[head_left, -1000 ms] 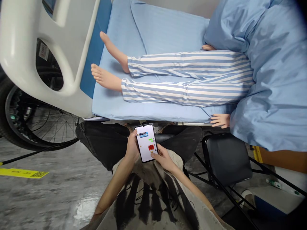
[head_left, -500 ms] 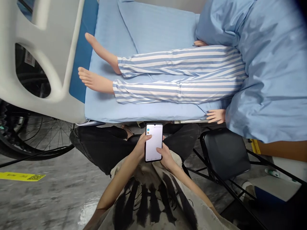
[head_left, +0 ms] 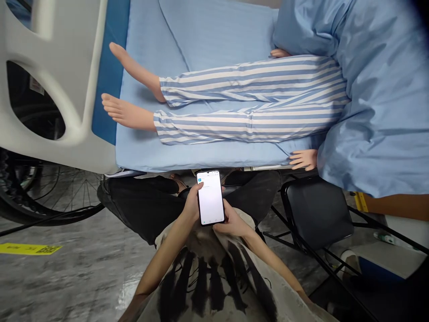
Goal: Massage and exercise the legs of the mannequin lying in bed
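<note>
Above my lap I hold a smartphone (head_left: 211, 203) upright, its screen lit and mostly white with small icons near the top. My left hand (head_left: 192, 201) wraps its left edge, the thumb lying over the upper left of the screen. Around the lower right edge closes my right hand (head_left: 233, 220), with its thumb by the phone's bottom corner. Beyond the phone, a mannequin in striped trousers (head_left: 248, 120) lies on the bed (head_left: 197, 157). Its bare feet point left, and a blue quilt (head_left: 382, 112) covers its upper part.
A pale bed end panel (head_left: 72, 89) stands at the left, with a wheel (head_left: 70, 192) below it. To my right is a black folding chair (head_left: 317, 212). A yellow label strip (head_left: 30, 248) lies on the grey floor at the left.
The phone has shifted slightly left and tilted. My left thumb has moved up the screen, and my right thumb has slid off the screen down to the bottom corner.
</note>
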Motion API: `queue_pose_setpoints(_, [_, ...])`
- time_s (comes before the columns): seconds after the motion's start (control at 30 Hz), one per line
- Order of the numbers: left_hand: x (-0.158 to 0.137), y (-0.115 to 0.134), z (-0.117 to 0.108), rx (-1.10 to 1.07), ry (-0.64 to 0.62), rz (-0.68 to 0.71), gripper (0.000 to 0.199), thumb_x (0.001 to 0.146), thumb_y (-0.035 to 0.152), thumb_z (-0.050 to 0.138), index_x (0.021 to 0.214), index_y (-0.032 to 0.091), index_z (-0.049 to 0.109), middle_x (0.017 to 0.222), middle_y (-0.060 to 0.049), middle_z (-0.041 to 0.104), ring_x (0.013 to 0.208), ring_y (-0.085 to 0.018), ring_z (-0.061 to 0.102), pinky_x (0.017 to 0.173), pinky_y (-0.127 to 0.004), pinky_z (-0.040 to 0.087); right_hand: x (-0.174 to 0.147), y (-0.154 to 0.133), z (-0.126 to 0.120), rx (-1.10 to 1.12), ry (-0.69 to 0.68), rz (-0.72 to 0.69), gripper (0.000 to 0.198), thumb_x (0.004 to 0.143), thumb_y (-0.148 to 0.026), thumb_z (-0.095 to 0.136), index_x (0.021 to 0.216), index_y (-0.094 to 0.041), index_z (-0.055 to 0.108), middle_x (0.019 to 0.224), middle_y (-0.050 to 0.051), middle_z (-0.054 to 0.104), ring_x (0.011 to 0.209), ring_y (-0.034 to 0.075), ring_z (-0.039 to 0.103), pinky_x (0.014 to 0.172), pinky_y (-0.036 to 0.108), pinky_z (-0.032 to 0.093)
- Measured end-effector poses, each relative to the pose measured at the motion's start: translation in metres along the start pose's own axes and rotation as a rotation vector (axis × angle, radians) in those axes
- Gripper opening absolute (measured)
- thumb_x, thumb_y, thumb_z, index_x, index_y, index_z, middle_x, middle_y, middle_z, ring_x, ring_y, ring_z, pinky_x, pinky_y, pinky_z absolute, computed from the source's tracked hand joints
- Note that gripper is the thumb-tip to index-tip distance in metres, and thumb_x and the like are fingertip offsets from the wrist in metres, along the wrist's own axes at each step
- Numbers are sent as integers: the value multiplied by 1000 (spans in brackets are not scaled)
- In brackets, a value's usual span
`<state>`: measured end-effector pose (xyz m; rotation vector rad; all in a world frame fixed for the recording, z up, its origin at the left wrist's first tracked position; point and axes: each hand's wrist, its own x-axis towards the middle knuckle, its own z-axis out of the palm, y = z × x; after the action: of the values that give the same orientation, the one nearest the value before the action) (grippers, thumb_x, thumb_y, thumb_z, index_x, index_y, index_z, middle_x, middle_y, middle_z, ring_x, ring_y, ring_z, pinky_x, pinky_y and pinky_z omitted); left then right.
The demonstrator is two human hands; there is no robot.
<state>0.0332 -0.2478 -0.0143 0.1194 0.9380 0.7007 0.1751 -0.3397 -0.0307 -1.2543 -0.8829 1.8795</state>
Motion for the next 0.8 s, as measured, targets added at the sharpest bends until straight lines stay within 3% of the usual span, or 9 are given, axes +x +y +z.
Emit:
queue_pose_setpoints(0.23, [0, 1, 2, 45, 17, 53, 51, 76, 44, 61, 110, 7, 70, 105, -20, 74, 90, -32, 71, 80, -42, 57, 9, 6, 5, 17, 109, -52, 45, 81, -32, 70, 123, -29, 57, 116, 0, 64, 103, 20, 60, 91, 33, 50])
queue_pose_setpoints(0.8, [1, 7, 3, 52, 51, 73, 46, 73, 41, 62, 100, 5, 72, 99, -20, 74, 83, -28, 72, 75, -37, 58, 13, 0, 12, 20, 148, -77, 39, 77, -28, 72, 115, -29, 61, 103, -3, 67, 92, 20, 61, 87, 36, 49])
